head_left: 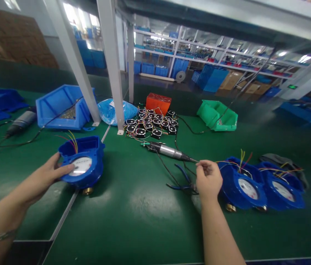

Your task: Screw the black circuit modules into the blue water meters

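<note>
My left hand (49, 175) grips a blue water meter (95, 167) by its left side, thumb on the rim of the white dial. Yellow and red wires stick up from its open top, and a brass fitting shows below. My right hand (209, 180) is closed in a pinch at the bit end of an electric screwdriver (168, 151) lying on the bench; what the fingertips hold is hidden. Just left of that wrist lie blue-handled pliers (181, 187), partly covered. Two more blue meters (243, 195) (282, 197) with loose wires stand to its right.
Several black wired modules (157, 133) lie heaped before an orange-red box (158, 103). A blue bin (43, 110), a blue plastic bag (106, 112) and a green bin (228, 125) stand behind. Another screwdriver (23, 121) lies left. White posts (110, 55) rise from the bench.
</note>
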Tool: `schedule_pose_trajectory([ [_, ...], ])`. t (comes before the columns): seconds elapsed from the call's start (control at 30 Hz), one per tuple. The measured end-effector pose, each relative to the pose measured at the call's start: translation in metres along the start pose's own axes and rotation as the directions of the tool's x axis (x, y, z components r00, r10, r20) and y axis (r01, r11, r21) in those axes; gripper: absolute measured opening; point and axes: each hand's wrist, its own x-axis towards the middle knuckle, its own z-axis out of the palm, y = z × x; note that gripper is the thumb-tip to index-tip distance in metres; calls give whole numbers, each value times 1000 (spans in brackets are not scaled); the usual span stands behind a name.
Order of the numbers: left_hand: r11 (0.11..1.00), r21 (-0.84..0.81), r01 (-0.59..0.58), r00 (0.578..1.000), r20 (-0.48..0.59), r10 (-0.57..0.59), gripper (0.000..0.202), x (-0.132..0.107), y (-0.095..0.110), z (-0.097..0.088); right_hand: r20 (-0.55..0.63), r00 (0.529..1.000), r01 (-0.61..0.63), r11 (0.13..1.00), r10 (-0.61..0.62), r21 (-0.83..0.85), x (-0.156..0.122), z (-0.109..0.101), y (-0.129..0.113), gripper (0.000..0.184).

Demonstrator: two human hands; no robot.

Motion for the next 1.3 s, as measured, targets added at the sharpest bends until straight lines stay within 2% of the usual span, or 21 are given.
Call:
schedule_pose_trajectory([
  [0.07, 999, -43, 9, 997, 71, -6, 79, -17, 3, 21, 202, 979, 27, 1000, -29, 12, -6, 1, -9, 32],
  [0.1, 998, -65, 14, 994, 107, -7, 81, -25, 5, 32, 323, 945, 48, 999, -50, 13, -10, 2, -14, 32],
  [0.2, 990, -143, 1, 987, 159, 22, 90, -48, 10, 65, 616, 781, 128, 992, -101, -1, -23, 9, -30, 29],
  [0.27, 980, -199, 8, 978, 204, 33, 94, -61, 11, 86, 714, 692, 170, 985, -106, -19, -32, 15, -37, 29],
  [0.37, 976, -218, -14, 966, 249, 69, 92, -79, 8, 115, 774, 627, 198, 979, -86, -51, -41, 25, -40, 31],
  [0.53, 978, -193, -72, 965, 233, 117, 86, -99, 3, 144, 786, 609, 217, 975, -108, -34, -42, 30, -39, 33],
  [0.73, 984, -126, -126, 944, 291, 158, 80, -99, -1, 144, 793, 598, 249, 967, -117, -45, -41, 28, -41, 39],
  [0.8, 975, -18, -220, 951, 217, 218, 78, -98, -1, 141, 787, 612, 293, 947, -78, -134, -42, 28, -40, 45],
  [0.87, 930, 143, -339, 939, 116, 325, 76, -97, 3, 137, 769, 638, 353, 903, -40, -246, -41, 27, -37, 51],
  [0.93, 840, 291, -458, 886, 66, 459, 72, -94, 10, 133, 745, 667, 390, 853, -1, -347, -37, 25, -34, 57],
  [1.03, 677, 412, -610, 777, 145, 612, 58, -84, 25, 130, 730, 681, 410, 798, 55, -442, -26, 19, -29, 74],
  [1.1, 592, 422, -686, 715, 241, 657, 50, -74, 34, 130, 746, 658, 416, 776, 103, -474, -19, 13, -26, 86],
  [1.17, 536, 408, -739, 666, 326, 671, 44, -65, 43, 132, 778, 610, 426, 765, 153, -484, -14, 8, -23, 94],
  [1.23, 505, 387, -771, 633, 391, 668, 37, -57, 50, 133, 813, 557, 446, 765, 169, -464, -12, 4, -20, 98],
  [1.3, 501, 349, -792, 611, 453, 649, 29, -52, 56, 134, 831, 531, 460, 768, 165, -446, -11, 3, -19, 97],
])
